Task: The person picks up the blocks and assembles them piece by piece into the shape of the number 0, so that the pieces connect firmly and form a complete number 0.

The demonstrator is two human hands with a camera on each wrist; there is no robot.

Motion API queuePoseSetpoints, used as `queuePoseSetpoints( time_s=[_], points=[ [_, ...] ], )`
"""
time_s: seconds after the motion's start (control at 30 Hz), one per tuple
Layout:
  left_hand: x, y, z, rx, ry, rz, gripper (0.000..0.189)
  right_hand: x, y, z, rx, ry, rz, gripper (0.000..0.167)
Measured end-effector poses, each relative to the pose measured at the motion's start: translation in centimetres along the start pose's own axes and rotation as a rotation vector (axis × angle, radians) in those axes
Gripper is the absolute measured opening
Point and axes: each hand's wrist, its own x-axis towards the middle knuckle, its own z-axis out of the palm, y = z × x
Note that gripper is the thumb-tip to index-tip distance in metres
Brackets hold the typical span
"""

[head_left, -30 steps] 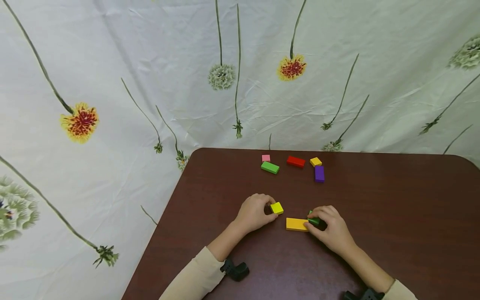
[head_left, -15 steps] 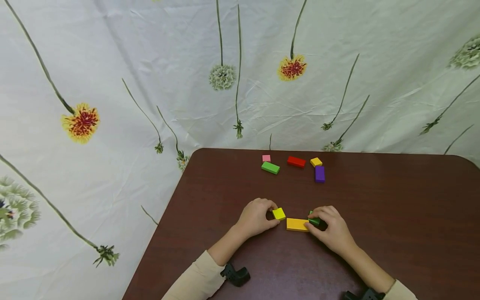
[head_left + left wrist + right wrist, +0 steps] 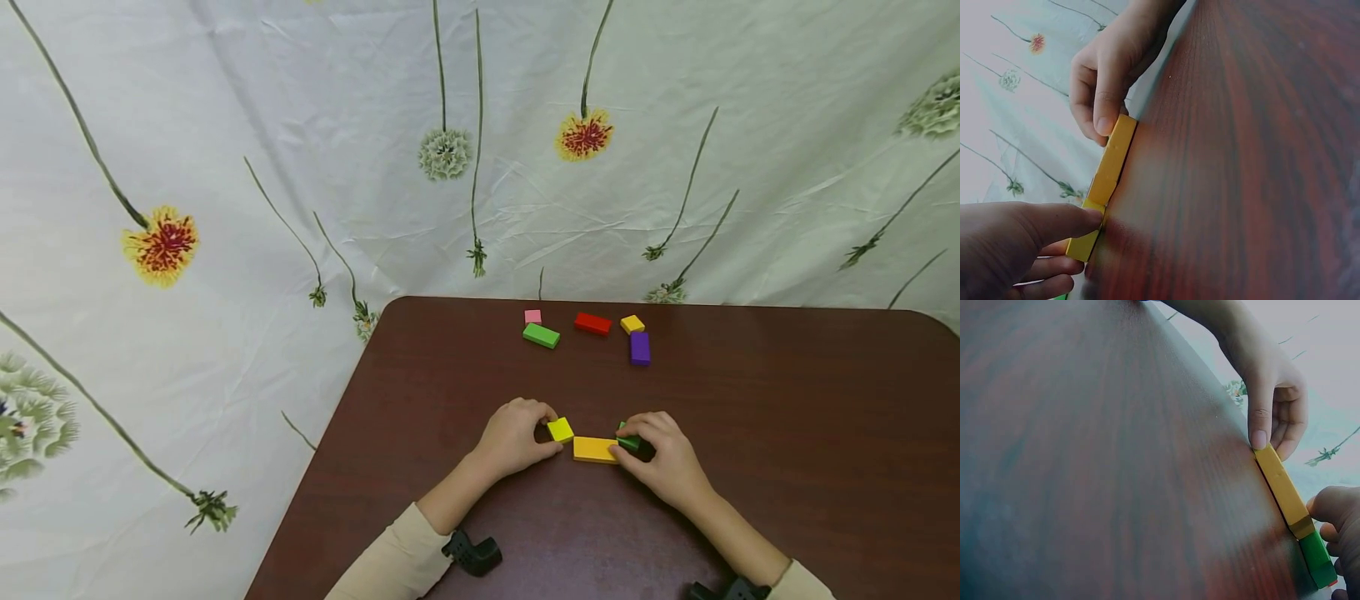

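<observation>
My left hand (image 3: pixel 517 435) pinches a small yellow block (image 3: pixel 560 430) between thumb and fingers, right at the left end of a longer orange-yellow block (image 3: pixel 595 450). In the left wrist view the left thumb lies over the yellow block (image 3: pixel 1085 240), which lines up with the long one. My right hand (image 3: pixel 667 458) grips a green block (image 3: pixel 1317 557) at the long block's other end. Its thumb rests by the joint between those two. In the head view the right hand's fingers partly hide the green block.
Toward the far edge of the brown table (image 3: pixel 787 400) lie a pink block (image 3: pixel 532 317), a light green block (image 3: pixel 541 336), a red block (image 3: pixel 592 324), another yellow block (image 3: pixel 632 323) and a purple block (image 3: pixel 640 348). A flowered cloth (image 3: pixel 337 125) hangs behind.
My left hand has moved right and slightly nearer with the yellow block, bringing it up to the long block's left end. The right hand has stayed in place.
</observation>
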Motion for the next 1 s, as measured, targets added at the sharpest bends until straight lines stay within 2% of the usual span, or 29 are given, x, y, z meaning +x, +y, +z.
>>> queuePoseSetpoints(
  time_s=[0.17, 0.33, 0.47, 0.73, 1.0],
  points=[
    [-0.1, -0.1, -0.1, 0.013, 0.016, 0.032, 0.034, 0.0, 0.1, 0.0, 0.001, -0.001, -0.002, 0.022],
    [-0.1, 0.3, 0.0, 0.002, 0.076, 0.135, 0.026, 0.0, 0.2, 0.1, 0.001, 0.003, -0.012, 0.022],
    [0.1, 0.9, 0.4, 0.041, 0.12, 0.195, 0.021, 0.0, 0.2, 0.1, 0.001, 0.002, -0.015, 0.022],
    [0.3, 1.3, 1.2, 0.109, 0.177, 0.213, 0.019, 0.0, 0.1, 0.0, -0.007, 0.001, -0.012, 0.022],
    [0.2, 1.3, 1.4, 0.075, 0.182, 0.22, 0.018, 0.0, 0.0, -0.1, -0.006, 0.0, -0.016, 0.022]
  ],
)
